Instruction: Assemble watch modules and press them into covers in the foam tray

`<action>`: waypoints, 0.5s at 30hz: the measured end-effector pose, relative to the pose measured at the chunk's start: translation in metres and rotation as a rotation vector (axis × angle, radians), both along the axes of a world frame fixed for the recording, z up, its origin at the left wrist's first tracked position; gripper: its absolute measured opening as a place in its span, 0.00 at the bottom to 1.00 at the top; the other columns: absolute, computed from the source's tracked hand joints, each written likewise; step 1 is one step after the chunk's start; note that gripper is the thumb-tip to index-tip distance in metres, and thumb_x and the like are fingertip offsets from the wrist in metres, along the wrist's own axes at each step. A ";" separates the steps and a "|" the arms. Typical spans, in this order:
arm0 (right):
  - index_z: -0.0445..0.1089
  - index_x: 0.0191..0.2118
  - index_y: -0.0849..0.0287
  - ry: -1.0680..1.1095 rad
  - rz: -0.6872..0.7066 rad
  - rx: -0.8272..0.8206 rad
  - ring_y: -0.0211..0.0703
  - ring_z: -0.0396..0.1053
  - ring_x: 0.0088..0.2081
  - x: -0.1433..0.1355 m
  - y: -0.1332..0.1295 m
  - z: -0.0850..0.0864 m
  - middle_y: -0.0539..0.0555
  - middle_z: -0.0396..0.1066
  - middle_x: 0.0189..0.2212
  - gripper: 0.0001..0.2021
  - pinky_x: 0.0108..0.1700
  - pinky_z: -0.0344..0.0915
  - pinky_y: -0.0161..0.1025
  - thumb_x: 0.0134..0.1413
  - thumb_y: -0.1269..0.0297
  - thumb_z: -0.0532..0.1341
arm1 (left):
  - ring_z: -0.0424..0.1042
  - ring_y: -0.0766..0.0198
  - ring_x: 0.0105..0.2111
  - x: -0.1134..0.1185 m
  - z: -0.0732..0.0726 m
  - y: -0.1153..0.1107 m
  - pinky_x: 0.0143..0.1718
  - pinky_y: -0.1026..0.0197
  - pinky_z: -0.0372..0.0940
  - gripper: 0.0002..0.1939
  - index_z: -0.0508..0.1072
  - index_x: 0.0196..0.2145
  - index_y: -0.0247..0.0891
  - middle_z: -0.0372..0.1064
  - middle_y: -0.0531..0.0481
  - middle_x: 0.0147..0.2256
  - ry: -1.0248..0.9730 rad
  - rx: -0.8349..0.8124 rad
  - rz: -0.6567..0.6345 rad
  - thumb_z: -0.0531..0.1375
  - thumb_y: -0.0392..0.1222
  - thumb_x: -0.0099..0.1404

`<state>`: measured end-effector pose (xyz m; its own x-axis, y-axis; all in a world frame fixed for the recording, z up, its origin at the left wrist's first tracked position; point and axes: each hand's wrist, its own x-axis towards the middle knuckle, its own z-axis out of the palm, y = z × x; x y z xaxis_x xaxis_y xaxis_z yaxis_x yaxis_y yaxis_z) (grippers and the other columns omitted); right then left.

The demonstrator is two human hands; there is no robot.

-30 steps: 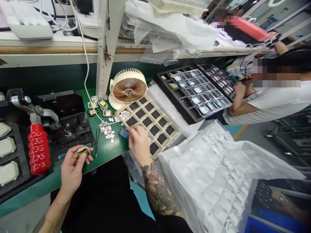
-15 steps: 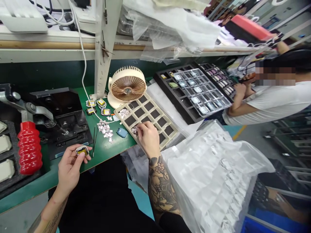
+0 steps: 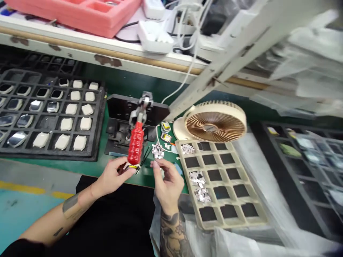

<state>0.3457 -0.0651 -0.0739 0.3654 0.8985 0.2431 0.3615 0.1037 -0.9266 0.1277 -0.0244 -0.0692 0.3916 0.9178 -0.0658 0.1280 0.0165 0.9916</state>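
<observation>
My left hand (image 3: 114, 175) grips a small white watch case (image 3: 133, 166) with a yellow part showing inside, at the bench's front edge. Just above the case is the red handle (image 3: 135, 144) of a toggle clamp. My right hand (image 3: 168, 182) is a short way to the right, thumb and fingertips pinched together. Whatever may be between them is too small to make out. Beyond it lie a pile of small pale pieces (image 3: 158, 151) and dark tweezers (image 3: 146, 155). Beside my right hand is a beige compartment tray (image 3: 233, 224) with similar pieces in several compartments.
A beige fan (image 3: 214, 123) stands behind the tray. More watch cases (image 3: 166, 137) lie near its base. To the left, a black tray (image 3: 100, 134) holds white and dark-faced cases. Another black tray (image 3: 258, 146) is at the right. A shelf with a pink foam tray (image 3: 115, 21) runs above.
The view has swung left. My right hand has left the beige tray's compartment and come close to my left hand, which still holds the watch case.
</observation>
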 end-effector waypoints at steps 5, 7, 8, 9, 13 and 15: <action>0.78 0.43 0.54 0.007 0.120 0.023 0.40 0.74 0.33 -0.039 0.014 -0.006 0.50 0.77 0.33 0.04 0.38 0.73 0.39 0.70 0.63 0.65 | 0.75 0.55 0.43 -0.021 0.006 0.000 0.43 0.56 0.69 0.11 0.82 0.45 0.40 0.76 0.43 0.43 -0.040 0.045 -0.057 0.64 0.49 0.78; 0.80 0.46 0.54 0.084 0.192 -0.011 0.41 0.77 0.34 -0.043 0.017 -0.005 0.51 0.80 0.34 0.05 0.40 0.75 0.40 0.71 0.62 0.66 | 0.76 0.57 0.39 -0.025 0.002 -0.003 0.39 0.58 0.71 0.13 0.80 0.47 0.39 0.77 0.44 0.42 -0.096 -0.060 -0.059 0.61 0.50 0.80; 0.80 0.49 0.54 0.144 0.230 -0.039 0.43 0.79 0.36 -0.043 0.018 -0.005 0.52 0.82 0.37 0.07 0.42 0.76 0.41 0.71 0.62 0.66 | 0.76 0.58 0.37 -0.026 0.000 -0.004 0.37 0.59 0.71 0.13 0.79 0.48 0.39 0.78 0.45 0.40 -0.113 -0.103 -0.057 0.60 0.50 0.81; 0.80 0.52 0.53 0.201 0.260 -0.064 0.44 0.81 0.38 -0.043 0.018 -0.004 0.54 0.83 0.39 0.09 0.45 0.78 0.43 0.72 0.61 0.66 | 0.76 0.58 0.35 -0.027 -0.002 -0.004 0.35 0.59 0.71 0.14 0.78 0.49 0.39 0.78 0.46 0.38 -0.120 -0.127 -0.050 0.60 0.51 0.81; 0.82 0.50 0.53 0.227 0.256 -0.103 0.47 0.84 0.42 -0.040 0.017 -0.006 0.54 0.85 0.40 0.09 0.51 0.79 0.46 0.73 0.58 0.66 | 0.76 0.60 0.34 -0.029 -0.008 -0.003 0.35 0.60 0.70 0.14 0.79 0.53 0.40 0.79 0.47 0.39 -0.008 -0.074 -0.019 0.60 0.50 0.81; 0.83 0.46 0.53 0.200 0.223 -0.105 0.45 0.83 0.40 -0.038 0.016 -0.008 0.53 0.85 0.38 0.08 0.51 0.78 0.44 0.73 0.58 0.66 | 0.74 0.61 0.35 -0.030 -0.007 0.000 0.37 0.60 0.70 0.13 0.80 0.52 0.40 0.80 0.46 0.43 0.074 0.003 -0.017 0.60 0.49 0.81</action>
